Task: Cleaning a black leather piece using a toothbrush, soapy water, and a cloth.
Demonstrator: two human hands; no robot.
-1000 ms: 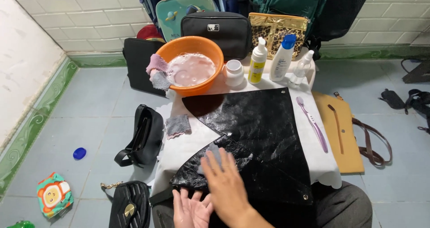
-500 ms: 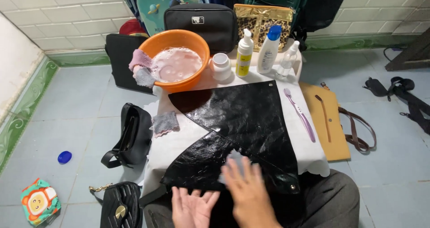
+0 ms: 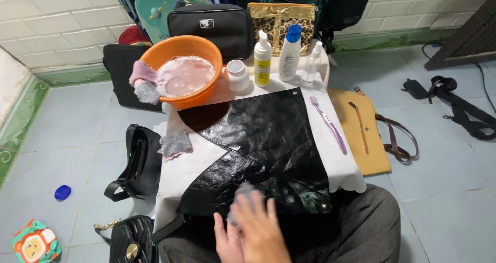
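Observation:
A glossy black leather bag (image 3: 268, 134) lies flat on a small table with a white cover (image 3: 178, 172) in front of my knees. My right hand (image 3: 261, 227), blurred by motion, presses a small grey cloth (image 3: 244, 190) onto the bag's near part. Beside it, my left hand (image 3: 223, 241) rests flat with fingers apart at the bag's near edge. An orange basin (image 3: 202, 93) of foamy water stands at the table's far left, with pink and grey rags (image 3: 142, 81) over its rim.
On the table are another grey rag (image 3: 175, 144), a purple toothbrush (image 3: 328, 124), a white jar (image 3: 237, 76) and three bottles (image 3: 289, 53). A tan bag (image 3: 364, 139), two black handbags (image 3: 138, 162) and straps (image 3: 454, 105) lie on the tiled floor.
My right hand has slid the cloth over the bag's near part, to the right and back to the left. My left hand has stayed put. The view has shifted slightly.

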